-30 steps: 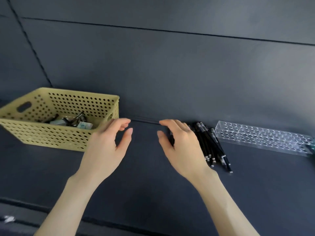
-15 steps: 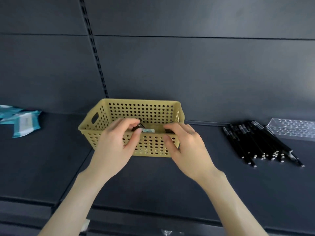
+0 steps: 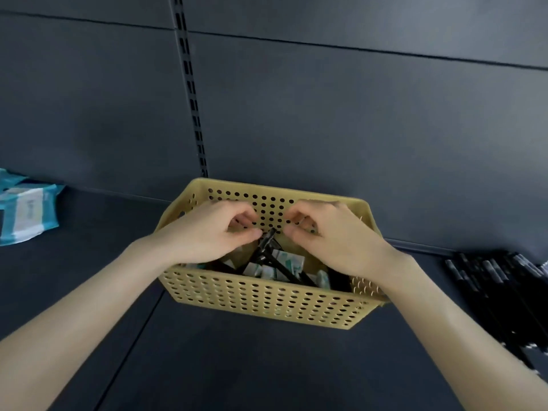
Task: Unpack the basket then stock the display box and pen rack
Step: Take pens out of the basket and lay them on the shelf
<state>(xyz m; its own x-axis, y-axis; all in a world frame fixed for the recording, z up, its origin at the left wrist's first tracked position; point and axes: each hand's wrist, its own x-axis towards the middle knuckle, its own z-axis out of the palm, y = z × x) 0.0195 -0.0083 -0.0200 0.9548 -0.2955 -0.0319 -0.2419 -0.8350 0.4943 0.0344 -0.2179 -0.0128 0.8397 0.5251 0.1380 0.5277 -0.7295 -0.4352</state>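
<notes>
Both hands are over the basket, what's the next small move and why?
Probably pinch the pen poking up between the left hand and right hand and lift it out; the basket also holds packets to unpack.

A shop is indicated: a slotted upright (image 3: 192, 93) is set between dark back panels (image 3: 355, 114) at upper centre, above a dark shelf (image 3: 237, 366). Sealed packets (image 3: 26, 215) are stacked at left; pens (image 3: 498, 292) are heaped at right.
</notes>
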